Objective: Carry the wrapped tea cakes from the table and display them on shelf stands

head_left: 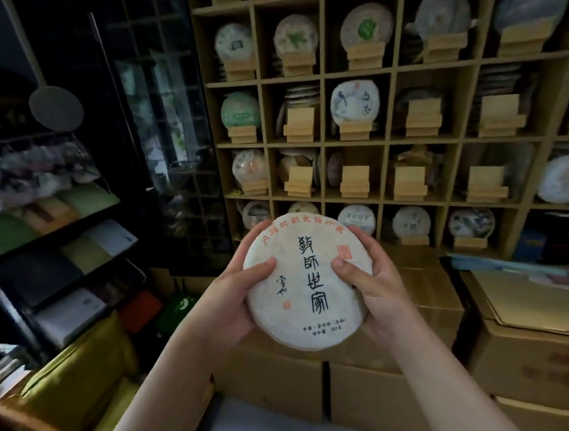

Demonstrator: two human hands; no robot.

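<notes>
Wrapped tea cake (308, 282) held up in both hands, printed face toward camera.

Left hand (230, 300) and right hand (373, 285) clasp its opposite edges, thumbs on front. Cardboard boxes (366, 376) below; beyond, shelf (384, 69) with several bare wooden stands (354, 181).

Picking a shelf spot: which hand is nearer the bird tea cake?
Right. The right hand grips the held cake's right edge, below the bird tea cake; the left hand grips its left edge, farther left.
</notes>
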